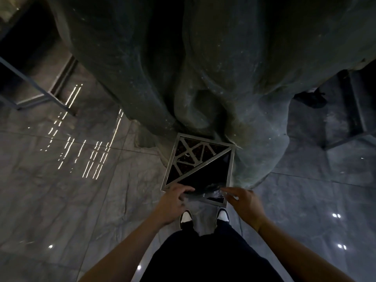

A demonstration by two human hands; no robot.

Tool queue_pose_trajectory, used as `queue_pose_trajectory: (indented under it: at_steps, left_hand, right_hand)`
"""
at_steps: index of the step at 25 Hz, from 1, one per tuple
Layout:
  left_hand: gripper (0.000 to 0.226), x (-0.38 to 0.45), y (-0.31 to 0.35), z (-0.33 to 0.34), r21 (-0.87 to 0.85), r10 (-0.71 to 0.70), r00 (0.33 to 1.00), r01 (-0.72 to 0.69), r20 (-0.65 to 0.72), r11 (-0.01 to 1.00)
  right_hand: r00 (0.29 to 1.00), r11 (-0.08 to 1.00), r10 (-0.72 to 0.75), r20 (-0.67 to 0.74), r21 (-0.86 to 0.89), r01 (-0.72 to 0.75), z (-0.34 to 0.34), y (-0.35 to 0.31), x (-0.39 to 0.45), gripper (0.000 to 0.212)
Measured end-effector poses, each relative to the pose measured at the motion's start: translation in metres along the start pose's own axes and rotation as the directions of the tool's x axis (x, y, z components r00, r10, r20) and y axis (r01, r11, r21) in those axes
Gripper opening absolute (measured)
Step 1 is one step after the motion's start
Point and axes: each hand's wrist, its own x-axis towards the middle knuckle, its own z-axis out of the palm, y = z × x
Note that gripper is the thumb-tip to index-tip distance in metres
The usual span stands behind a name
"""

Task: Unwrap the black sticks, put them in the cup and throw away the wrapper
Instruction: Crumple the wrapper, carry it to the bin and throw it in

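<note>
A clear, crumpled plastic wrapper point(205, 193) stretches between my two hands over the near corner of a square metal waste bin point(228, 174). My left hand point(173, 202) pinches its left end. My right hand point(244, 202) is at its right end, fingers pointing left; whether they grip it is hard to see. The bin's top has a dark triangular opening on the right half and a metal grid over dark gravel on the left half. No black sticks and no cup are in view.
The bin stands against a big dark rock-like sculpture point(203, 68). Glossy grey marble floor point(71, 190) lies all around. My shoes point(186, 217) are just short of the bin. Metal frames point(30, 84) stand at the far left and far right.
</note>
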Motion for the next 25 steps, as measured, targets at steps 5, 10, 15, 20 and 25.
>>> queue_pose_trajectory:
  at_steps: [5,10,15,20,25]
  left_hand:
    - [0.025,0.003,0.005,0.014,0.172,-0.009,0.997,0.022,-0.075,0.985]
    - [0.019,0.019,-0.004,0.028,0.365,-0.022,0.985,0.083,-0.169,0.927]
    - [0.019,0.031,-0.011,0.035,0.461,-0.100,0.995,0.088,0.002,0.883]
    - [0.034,0.038,-0.015,0.033,0.543,-0.154,0.985,0.085,0.083,0.836]
    - [0.044,0.039,-0.015,0.029,0.496,-0.169,0.980,0.096,0.105,0.863]
  right_hand:
    - [0.990,1.000,-0.014,0.138,0.007,0.013,0.008,0.004,0.018,0.029]
    - [0.984,0.994,-0.082,0.159,-0.066,0.093,0.013,0.006,0.026,0.037]
    - [0.975,0.963,-0.102,0.197,-0.225,0.146,0.018,0.014,0.031,0.030]
    - [0.940,0.928,-0.053,0.336,-0.331,0.171,0.024,0.016,0.038,0.046]
    - [0.926,0.917,-0.004,0.378,-0.367,0.154,0.031,0.021,0.040,0.050]
